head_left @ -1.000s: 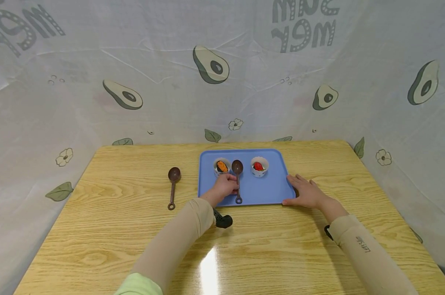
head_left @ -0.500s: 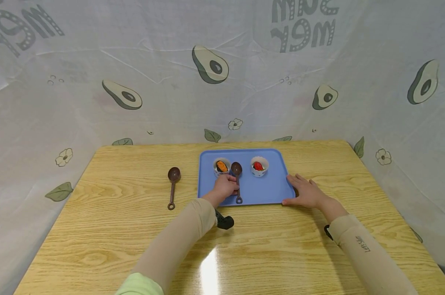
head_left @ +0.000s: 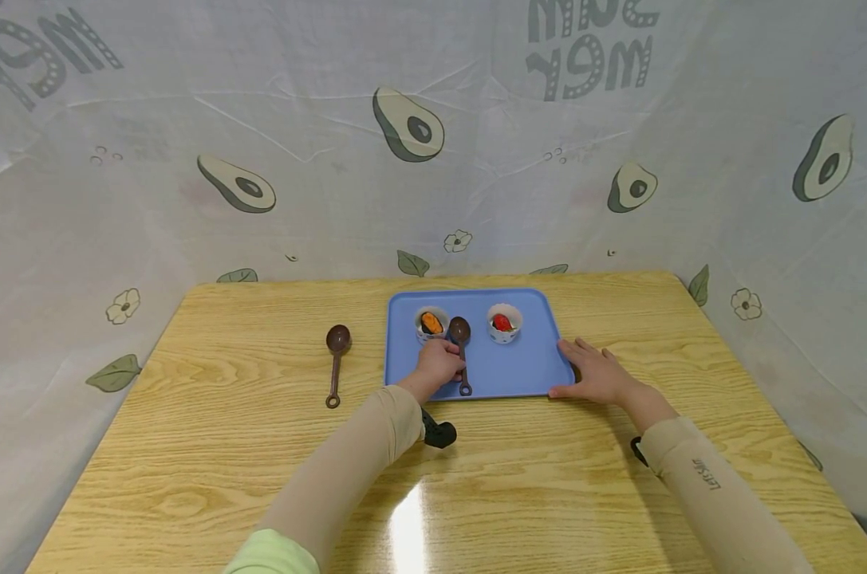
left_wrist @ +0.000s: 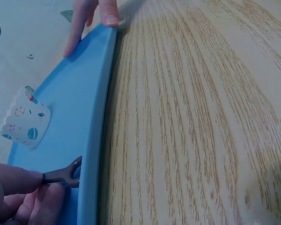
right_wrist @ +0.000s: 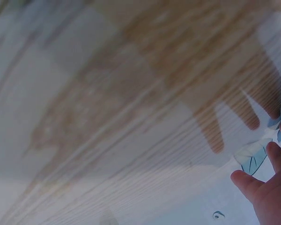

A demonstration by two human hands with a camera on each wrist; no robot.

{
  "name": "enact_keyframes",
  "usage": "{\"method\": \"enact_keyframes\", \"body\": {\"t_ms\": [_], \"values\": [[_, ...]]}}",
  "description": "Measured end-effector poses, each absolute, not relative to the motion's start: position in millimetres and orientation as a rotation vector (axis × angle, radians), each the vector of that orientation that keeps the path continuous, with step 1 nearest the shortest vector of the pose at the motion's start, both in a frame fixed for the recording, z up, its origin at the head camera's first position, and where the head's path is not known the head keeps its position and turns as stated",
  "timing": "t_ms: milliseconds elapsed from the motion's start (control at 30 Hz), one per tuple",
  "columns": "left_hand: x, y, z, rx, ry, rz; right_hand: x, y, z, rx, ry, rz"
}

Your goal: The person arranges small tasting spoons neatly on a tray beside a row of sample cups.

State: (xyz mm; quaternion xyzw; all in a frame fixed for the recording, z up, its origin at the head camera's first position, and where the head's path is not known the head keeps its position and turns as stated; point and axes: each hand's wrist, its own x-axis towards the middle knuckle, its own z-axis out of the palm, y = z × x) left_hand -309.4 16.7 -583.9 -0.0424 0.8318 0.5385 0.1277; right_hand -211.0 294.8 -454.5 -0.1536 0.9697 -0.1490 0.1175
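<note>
My left hand [head_left: 437,363] pinches the handle of a brown spoon [head_left: 460,328] over the blue tray [head_left: 519,376]. In the left wrist view, thumb and fingers hold the spoon handle [left_wrist: 61,176], its ring end close to the tray's near rim. Left of the spoon bowl stands a white patterned cup [head_left: 424,336] with an orange and black piece in it. A second cup [head_left: 503,336], holding a red piece, stands to the right. My right hand [head_left: 600,376] rests at the tray's right edge with fingers spread, and its fingers [right_wrist: 248,185] also show in the right wrist view.
Another brown spoon [head_left: 338,341] lies on the wooden table [head_left: 225,446], left of the tray. A pale curtain [head_left: 318,191] printed with avocados hangs behind the table and along both sides.
The bowl end of the held spoon has shifted slightly left and nearer to me, with a small movement of my left hand. The right hand and the tray stay put.
</note>
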Motion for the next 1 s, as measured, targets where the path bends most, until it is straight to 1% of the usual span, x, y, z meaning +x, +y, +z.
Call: {"method": "enact_keyframes", "body": {"t_ms": [33, 67, 167, 267, 467, 700, 1000], "values": [[-301, 17, -568, -0.137, 2.426, 1.542, -211, 295, -454, -0.451, 2.839, -0.435], [-287, 17, -542, -0.150, 2.438, 1.512, -211, 294, -454, -0.452, 2.839, -0.436], [-255, 16, -483, -0.177, 2.428, 1.490, -210, 294, -453, -0.454, 2.841, -0.432], [-240, 14, -461, -0.173, 2.401, 1.519, -210, 294, -454, -0.452, 2.838, -0.435], [-236, 6, -451, -0.159, 2.360, 1.535, -210, 294, -453, -0.449, 2.826, -0.442], [-232, -14, -429, -0.066, 2.392, 1.499, -211, 294, -454, -0.442, 2.827, -0.440], [-234, -51, -410, -0.108, 2.462, 1.498, -211, 294, -454, -0.443, 2.824, -0.444]]}}
